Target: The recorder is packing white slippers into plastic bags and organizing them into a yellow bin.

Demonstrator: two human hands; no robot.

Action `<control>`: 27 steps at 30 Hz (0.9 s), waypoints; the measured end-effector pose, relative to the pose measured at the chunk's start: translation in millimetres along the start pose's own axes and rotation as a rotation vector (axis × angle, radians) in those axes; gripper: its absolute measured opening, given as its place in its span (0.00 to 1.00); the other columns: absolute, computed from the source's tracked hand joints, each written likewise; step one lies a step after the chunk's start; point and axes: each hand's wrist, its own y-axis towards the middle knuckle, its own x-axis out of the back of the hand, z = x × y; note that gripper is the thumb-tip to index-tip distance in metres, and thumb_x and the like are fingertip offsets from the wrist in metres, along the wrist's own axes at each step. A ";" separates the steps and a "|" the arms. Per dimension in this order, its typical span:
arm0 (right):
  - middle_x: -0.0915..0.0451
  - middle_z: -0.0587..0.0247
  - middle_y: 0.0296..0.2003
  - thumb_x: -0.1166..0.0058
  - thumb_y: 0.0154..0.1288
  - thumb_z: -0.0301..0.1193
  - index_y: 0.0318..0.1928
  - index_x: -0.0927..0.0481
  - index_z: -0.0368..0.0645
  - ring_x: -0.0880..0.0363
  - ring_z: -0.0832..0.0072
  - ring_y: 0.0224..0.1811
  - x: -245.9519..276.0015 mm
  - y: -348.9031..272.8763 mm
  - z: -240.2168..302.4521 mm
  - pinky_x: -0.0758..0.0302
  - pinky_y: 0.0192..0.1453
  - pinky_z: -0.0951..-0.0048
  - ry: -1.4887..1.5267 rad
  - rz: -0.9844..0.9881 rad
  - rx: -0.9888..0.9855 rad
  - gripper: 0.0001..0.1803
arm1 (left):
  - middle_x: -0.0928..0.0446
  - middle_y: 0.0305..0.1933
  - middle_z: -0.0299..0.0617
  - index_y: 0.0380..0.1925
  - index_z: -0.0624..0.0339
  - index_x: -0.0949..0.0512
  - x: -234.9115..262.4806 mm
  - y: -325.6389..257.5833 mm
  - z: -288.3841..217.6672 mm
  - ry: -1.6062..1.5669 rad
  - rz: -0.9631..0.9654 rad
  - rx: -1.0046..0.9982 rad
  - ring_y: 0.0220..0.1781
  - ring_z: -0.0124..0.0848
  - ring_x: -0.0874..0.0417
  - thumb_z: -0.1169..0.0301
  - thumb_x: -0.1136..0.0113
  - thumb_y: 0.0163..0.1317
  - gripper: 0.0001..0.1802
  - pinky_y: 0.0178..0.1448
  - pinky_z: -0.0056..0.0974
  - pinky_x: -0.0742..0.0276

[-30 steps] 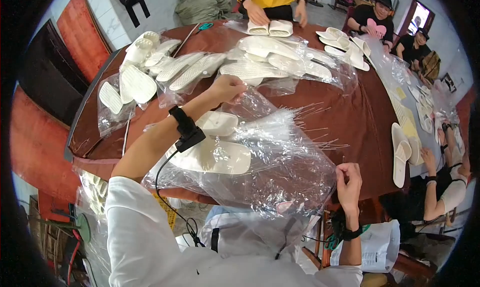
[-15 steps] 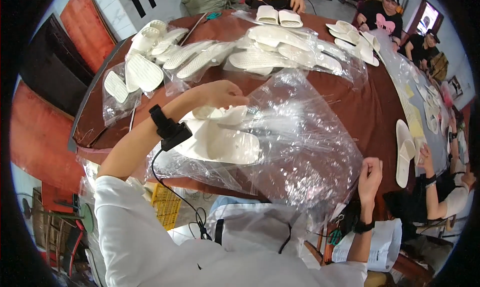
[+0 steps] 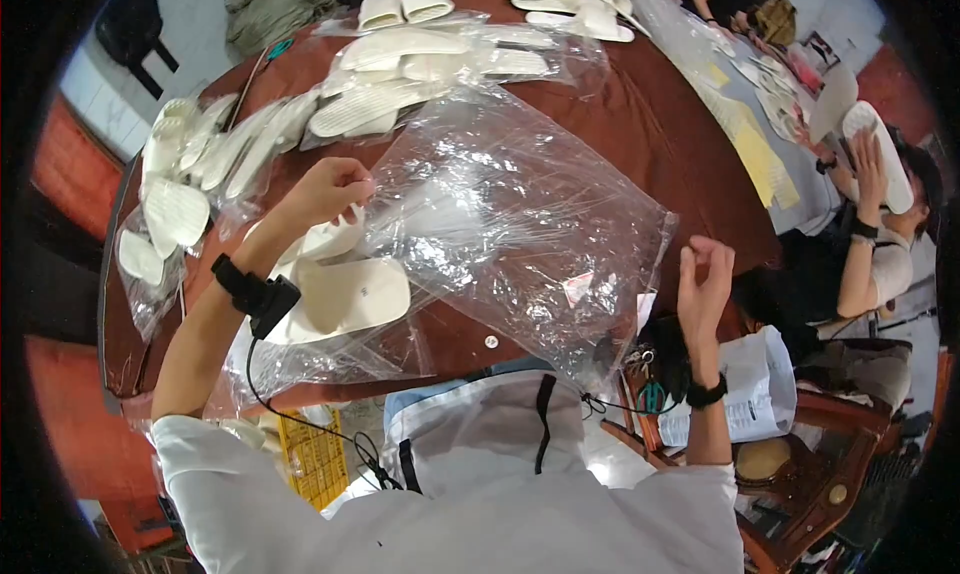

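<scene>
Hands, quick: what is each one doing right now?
Left hand: closed, pinching the edge of the clear plastic bag over the white slippers.
Right hand: raised, fingers curled, holding nothing visible.

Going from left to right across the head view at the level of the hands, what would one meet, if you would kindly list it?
Bagged white slippers → left hand → clear plastic bag → right hand → a co-worker's forearm.

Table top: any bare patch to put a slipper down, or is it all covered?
The bare brown table shows right of the big clear plastic sheet, up to the strip of paper sheets. A thin strip lies at the near edge by the loose white slippers. The far and left sides are crowded with bagged slippers. The left hand grips the sheet's edge; the right hand hangs off-table.
</scene>
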 end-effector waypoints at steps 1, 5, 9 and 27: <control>0.28 0.57 0.35 0.44 0.63 0.25 0.39 0.25 0.35 0.28 0.68 0.36 8.4 -11.0 5.6 0.29 0.43 0.71 -0.010 0.016 -0.031 0.07 | 0.24 0.25 0.30 0.29 0.56 0.25 -2.1 -0.3 -6.9 0.015 0.016 -0.005 0.21 0.20 0.22 0.62 0.42 0.62 0.10 0.21 0.25 0.32; 0.26 0.63 0.32 0.40 0.61 0.30 0.40 0.27 0.35 0.28 0.76 0.34 23.0 -60.4 32.1 0.29 0.40 0.75 0.288 0.195 -0.343 0.13 | 0.24 0.23 0.31 0.32 0.59 0.23 -6.7 17.1 -5.4 0.037 0.027 -0.008 0.19 0.21 0.23 0.64 0.42 0.61 0.09 0.19 0.27 0.32; 0.26 0.70 0.25 0.45 0.68 0.33 0.37 0.27 0.38 0.30 0.85 0.27 21.3 -77.0 25.6 0.32 0.32 0.81 0.376 0.249 -0.467 0.10 | 0.24 0.22 0.32 0.31 0.60 0.23 -20.6 24.3 -24.0 0.005 0.012 -0.015 0.18 0.21 0.23 0.66 0.41 0.60 0.08 0.18 0.28 0.32; 0.35 0.79 0.21 0.51 0.71 0.32 0.30 0.30 0.47 0.40 0.89 0.18 53.2 -42.8 -105.5 0.44 0.20 0.84 0.647 -0.080 -0.781 0.09 | 0.23 0.47 0.58 0.55 0.65 0.32 -133.6 115.3 -109.6 0.172 -0.133 -0.335 0.49 0.46 0.21 0.53 0.38 0.59 0.32 0.54 0.43 0.26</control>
